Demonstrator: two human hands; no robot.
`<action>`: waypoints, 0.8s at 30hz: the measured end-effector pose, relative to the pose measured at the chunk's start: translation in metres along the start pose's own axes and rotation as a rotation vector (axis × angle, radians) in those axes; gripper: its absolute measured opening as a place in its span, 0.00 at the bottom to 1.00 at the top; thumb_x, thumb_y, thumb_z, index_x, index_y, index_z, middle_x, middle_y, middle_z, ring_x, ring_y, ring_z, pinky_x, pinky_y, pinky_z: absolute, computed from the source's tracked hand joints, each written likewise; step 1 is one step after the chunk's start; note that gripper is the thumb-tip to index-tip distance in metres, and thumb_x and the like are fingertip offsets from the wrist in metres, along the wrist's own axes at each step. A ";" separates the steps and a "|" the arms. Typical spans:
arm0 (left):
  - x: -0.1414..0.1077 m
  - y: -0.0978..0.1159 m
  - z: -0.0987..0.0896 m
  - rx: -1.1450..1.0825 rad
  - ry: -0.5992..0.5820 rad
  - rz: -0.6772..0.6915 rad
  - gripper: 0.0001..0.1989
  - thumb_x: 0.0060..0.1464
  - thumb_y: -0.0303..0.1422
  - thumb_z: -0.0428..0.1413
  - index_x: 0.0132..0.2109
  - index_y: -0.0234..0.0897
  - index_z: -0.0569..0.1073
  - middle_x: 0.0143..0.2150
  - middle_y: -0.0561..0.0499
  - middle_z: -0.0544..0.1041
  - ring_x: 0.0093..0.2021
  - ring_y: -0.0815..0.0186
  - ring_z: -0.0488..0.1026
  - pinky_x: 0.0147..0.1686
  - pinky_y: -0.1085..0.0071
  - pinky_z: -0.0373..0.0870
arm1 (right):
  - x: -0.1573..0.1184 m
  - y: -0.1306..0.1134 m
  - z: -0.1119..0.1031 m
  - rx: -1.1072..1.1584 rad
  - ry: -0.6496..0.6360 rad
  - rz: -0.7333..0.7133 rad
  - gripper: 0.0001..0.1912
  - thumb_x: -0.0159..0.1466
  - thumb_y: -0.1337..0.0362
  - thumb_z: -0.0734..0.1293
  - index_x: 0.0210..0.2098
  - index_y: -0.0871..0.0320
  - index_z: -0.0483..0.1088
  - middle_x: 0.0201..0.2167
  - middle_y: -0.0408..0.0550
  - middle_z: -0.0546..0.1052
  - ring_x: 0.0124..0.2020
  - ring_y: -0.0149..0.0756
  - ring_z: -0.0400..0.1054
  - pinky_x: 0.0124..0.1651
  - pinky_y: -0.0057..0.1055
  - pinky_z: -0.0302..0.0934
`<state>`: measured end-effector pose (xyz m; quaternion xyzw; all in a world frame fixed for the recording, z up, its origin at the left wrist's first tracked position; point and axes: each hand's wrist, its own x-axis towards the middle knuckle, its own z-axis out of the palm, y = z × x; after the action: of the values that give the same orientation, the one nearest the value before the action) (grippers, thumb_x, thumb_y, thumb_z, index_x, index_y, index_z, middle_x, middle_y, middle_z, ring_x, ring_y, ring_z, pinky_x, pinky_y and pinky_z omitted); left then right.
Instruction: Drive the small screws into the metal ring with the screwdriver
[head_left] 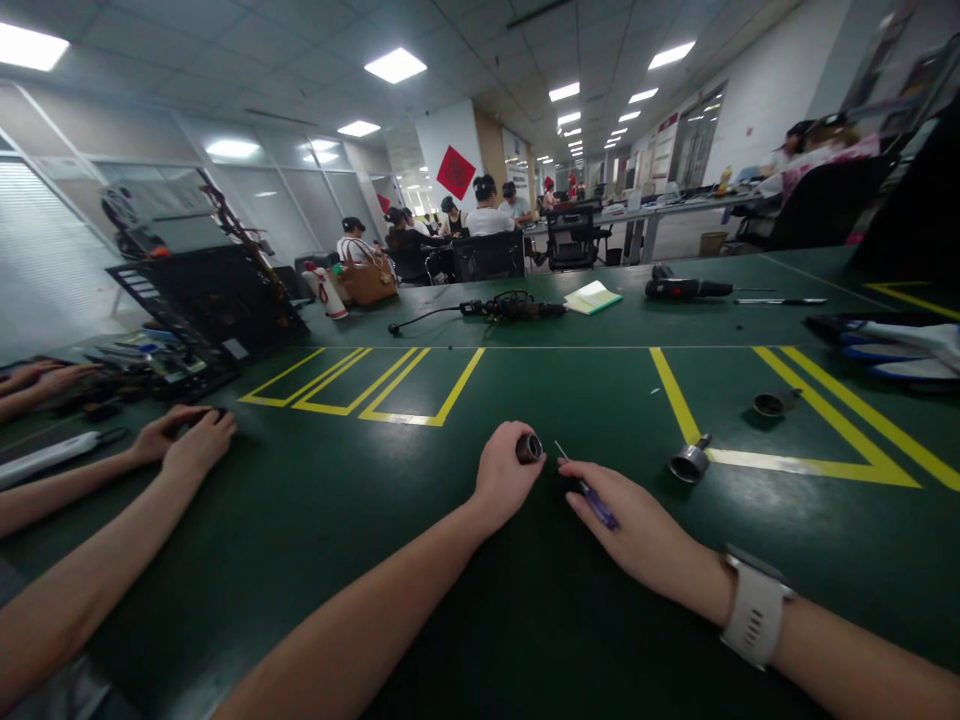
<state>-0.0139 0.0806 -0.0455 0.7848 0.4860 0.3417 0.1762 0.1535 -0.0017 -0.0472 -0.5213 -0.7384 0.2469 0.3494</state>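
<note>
My left hand [508,472] is wrapped round a small dark cylindrical metal part [529,448], its round end facing right. My right hand [616,508], with a watch on its wrist, grips a small screwdriver [598,504] with a purple handle. The thin tip points up and left, near the cylindrical part but apart from it. To the right, a metal cup-shaped part [689,461] with a short stem lies at the corner of a yellow outline. A similar part [775,402] lies farther right, inside the taped area.
The green table [420,560] bears yellow tape outlines. Along its far side lie a black cable bundle [514,307], a notepad [592,297], a power drill [686,287] and a pen [780,301]. Another person's hands [196,440] are at the left. White-and-blue items [900,350] lie far right.
</note>
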 end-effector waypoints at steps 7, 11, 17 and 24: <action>0.000 -0.001 0.001 -0.105 -0.120 0.095 0.07 0.46 0.27 0.59 0.35 0.37 0.69 0.31 0.55 0.71 0.32 0.68 0.67 0.33 0.72 0.63 | -0.007 -0.008 -0.023 0.242 0.200 -0.002 0.15 0.67 0.58 0.58 0.40 0.56 0.74 0.39 0.50 0.78 0.41 0.41 0.73 0.43 0.40 0.69; -0.002 0.000 0.001 -0.185 -0.173 0.102 0.07 0.46 0.29 0.59 0.31 0.35 0.67 0.27 0.56 0.68 0.27 0.70 0.64 0.27 0.75 0.60 | -0.008 -0.013 -0.025 0.301 0.225 -0.038 0.13 0.65 0.59 0.60 0.36 0.56 0.75 0.34 0.48 0.79 0.35 0.39 0.74 0.37 0.36 0.70; -0.004 0.004 0.000 -0.143 -0.244 0.189 0.07 0.49 0.30 0.57 0.26 0.35 0.67 0.24 0.57 0.67 0.25 0.72 0.63 0.27 0.75 0.58 | -0.008 -0.018 -0.023 0.267 0.218 -0.116 0.08 0.63 0.66 0.62 0.36 0.55 0.74 0.32 0.47 0.79 0.33 0.38 0.74 0.33 0.34 0.69; -0.003 0.004 -0.001 -0.083 -0.323 0.233 0.05 0.46 0.26 0.56 0.26 0.35 0.67 0.23 0.57 0.67 0.24 0.72 0.64 0.28 0.75 0.59 | -0.011 -0.022 -0.021 0.164 0.159 -0.326 0.11 0.61 0.72 0.62 0.38 0.55 0.74 0.34 0.48 0.78 0.37 0.38 0.72 0.40 0.37 0.68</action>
<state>-0.0123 0.0763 -0.0433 0.8726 0.3427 0.2490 0.2432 0.1593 -0.0195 -0.0204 -0.3823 -0.7606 0.2043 0.4832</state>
